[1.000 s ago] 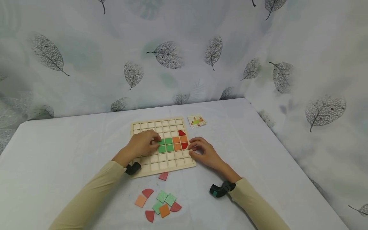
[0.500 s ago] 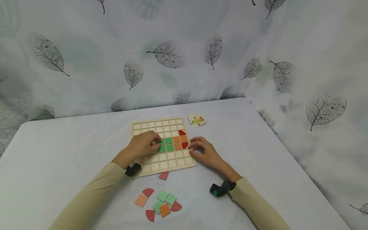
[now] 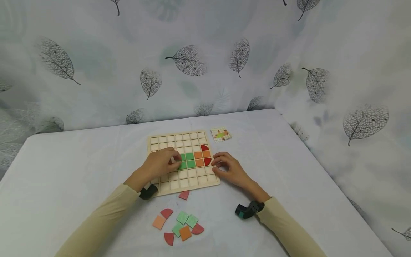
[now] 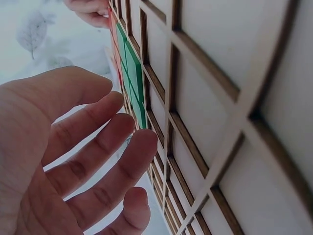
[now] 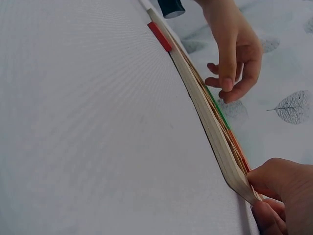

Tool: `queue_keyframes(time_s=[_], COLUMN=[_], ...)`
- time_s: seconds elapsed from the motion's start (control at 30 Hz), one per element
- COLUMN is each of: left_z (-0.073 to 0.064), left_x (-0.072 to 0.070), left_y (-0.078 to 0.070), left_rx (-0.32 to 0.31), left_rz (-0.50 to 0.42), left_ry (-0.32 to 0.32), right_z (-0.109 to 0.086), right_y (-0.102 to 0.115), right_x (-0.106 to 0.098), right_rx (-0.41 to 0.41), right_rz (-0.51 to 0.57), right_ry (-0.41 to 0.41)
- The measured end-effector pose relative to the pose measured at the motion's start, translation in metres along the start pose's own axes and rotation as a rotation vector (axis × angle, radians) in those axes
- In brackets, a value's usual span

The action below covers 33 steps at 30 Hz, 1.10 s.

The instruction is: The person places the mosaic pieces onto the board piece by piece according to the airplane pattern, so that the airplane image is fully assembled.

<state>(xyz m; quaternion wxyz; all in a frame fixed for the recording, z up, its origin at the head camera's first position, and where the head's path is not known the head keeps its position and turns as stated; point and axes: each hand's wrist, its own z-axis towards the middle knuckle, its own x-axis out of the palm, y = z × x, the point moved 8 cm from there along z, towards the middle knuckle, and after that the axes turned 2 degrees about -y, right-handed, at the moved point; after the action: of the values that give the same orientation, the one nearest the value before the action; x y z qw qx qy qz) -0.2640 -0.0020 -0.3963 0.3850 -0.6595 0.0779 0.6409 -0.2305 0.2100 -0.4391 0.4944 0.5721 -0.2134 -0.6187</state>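
A wooden grid board [image 3: 174, 184] lies on the white table. Set in its cells are green squares [image 3: 190, 156], orange squares [image 3: 199, 162] and red quarter-circle tiles [image 3: 207, 161]. Over the board's left half is my left hand [image 3: 162, 163], its fingers loosely bent and the tips by the green squares. The left wrist view shows nothing between that thumb and those fingers [image 4: 139, 156]. My right hand [image 3: 229, 169] is at the board's right edge; in the right wrist view its fingertips [image 5: 266, 176] pinch the edge near the corner.
In front of the board lie loose tiles: green squares [image 3: 182, 217], orange squares [image 3: 185, 233] and red quarter-circles [image 3: 166, 213]. One red tile [image 3: 184, 195] sits close to the front edge. A small pattern card [image 3: 221, 134] lies beyond the back right corner. Leaf-printed cloth [image 3: 189, 89] hangs behind.
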Motion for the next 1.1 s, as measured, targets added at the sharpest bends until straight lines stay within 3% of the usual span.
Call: queue_keyframes(time_s=[0.27, 0.6, 0.97, 1.1], left_z=[-0.008, -0.019, -0.032, -0.038], left_x=[0.002, -0.004, 0.000, 0.003], left_y=[-0.006, -0.023, -0.036, -0.041], left_rx=[-0.008, 0.063, 0.133, 0.161], left_rz=[-0.016, -0.040, -0.046, -0.101], left_ry=[0.015, -0.005, 0.062, 0.113], right_z=[0.000, 0.000, 0.000, 0.000], right_y=[0.000, -0.001, -0.001, 0.000], right_x=[-0.001, -0.002, -0.001, -0.001], right_rx=[-0.008, -0.009, 0.001, -0.001], right_rz=[0.008, 0.014, -0.013, -0.012], right_ry=[0.005, 0.003, 0.006, 0.004])
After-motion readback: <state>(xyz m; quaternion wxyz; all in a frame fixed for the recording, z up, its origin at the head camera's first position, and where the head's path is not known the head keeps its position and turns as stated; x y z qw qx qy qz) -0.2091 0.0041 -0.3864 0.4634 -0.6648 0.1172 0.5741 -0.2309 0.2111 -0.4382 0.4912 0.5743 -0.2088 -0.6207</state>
